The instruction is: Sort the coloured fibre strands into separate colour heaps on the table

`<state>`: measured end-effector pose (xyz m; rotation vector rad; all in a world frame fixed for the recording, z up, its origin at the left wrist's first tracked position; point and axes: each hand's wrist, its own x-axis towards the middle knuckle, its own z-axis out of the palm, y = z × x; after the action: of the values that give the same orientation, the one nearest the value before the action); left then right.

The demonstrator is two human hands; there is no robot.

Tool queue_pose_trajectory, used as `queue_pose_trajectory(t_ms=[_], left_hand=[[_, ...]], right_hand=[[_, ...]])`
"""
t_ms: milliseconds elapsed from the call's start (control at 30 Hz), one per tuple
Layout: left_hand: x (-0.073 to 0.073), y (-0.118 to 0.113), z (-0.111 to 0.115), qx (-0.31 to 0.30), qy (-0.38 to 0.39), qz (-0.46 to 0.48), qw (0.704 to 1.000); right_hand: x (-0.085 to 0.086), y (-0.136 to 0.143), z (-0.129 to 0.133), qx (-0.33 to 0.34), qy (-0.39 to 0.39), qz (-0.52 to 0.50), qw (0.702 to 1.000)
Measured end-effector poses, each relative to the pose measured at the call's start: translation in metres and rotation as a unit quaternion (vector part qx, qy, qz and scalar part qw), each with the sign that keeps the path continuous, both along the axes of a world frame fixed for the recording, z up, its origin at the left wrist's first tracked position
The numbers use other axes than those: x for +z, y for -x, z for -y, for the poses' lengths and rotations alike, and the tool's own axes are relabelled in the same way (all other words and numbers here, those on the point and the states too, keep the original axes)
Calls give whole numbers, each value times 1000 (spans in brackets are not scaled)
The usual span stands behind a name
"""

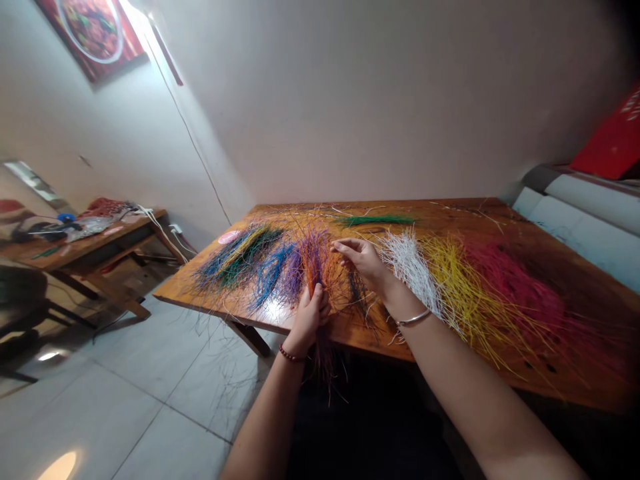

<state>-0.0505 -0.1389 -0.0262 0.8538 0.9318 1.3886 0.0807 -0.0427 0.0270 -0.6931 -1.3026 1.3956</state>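
Observation:
My left hand [311, 312] is wrapped around a bundle of thin orange and purple strands [316, 257] at the table's front edge. Its lower ends hang below my fist. To the right and slightly higher, my right hand [364, 261] is raised with thumb and fingertips pinched together; whatever is between them is too fine to make out. Blue strands [274, 270] and purple strands [293, 272] lie just left of the held bundle. Some dark strands [357, 293] rest under my right hand, and a heap of white strands [413, 267] is beyond my right wrist.
Yellow strands [463, 290] and pink-red strands [520, 283] spread along the right of the wooden table [345, 323]. Green strands [377, 219] lie at the back; a mixed multicoloured pile [240, 257] is at the left. A cluttered side table [85, 250] stands further left, beside a chair [23, 293].

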Motion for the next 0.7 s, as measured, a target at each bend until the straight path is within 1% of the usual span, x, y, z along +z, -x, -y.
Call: queue_pose_trajectory(t_ms=[167, 233, 300, 333, 400, 500, 567, 600, 633, 667, 700], left_hand=[[1, 0, 0, 0, 11, 1, 1000], [1, 0, 0, 2, 13, 6, 1000], [1, 0, 0, 3, 9, 13, 1000], [1, 0, 1, 2, 6, 15, 1000], [1, 0, 1, 0, 0, 13, 1000], [0, 1, 0, -5, 0, 5, 1000], [0, 1, -1, -7, 8, 10, 1000], [0, 1, -1, -7, 11, 14, 1000], [0, 1, -1, -6, 13, 18, 1000], [0, 1, -2, -6, 14, 22, 1000], [0, 1, -2, -7, 13, 24, 1000]], right_hand=[[-2, 6, 3, 68, -58, 74, 993], [-2, 7, 3, 67, -75, 75, 992], [4, 5, 4, 40, -99, 56, 993], [9, 1, 5, 15, -111, 40, 993], [27, -12, 12, -59, -131, -3, 990], [63, -44, 32, -187, -160, -60, 967], [86, -69, 47, -253, -177, -58, 949], [94, -79, 52, -270, -177, -43, 946], [99, -88, 56, -270, -167, -11, 948], [101, -95, 58, -258, -153, 26, 954], [99, -99, 58, -234, -134, 69, 960]])
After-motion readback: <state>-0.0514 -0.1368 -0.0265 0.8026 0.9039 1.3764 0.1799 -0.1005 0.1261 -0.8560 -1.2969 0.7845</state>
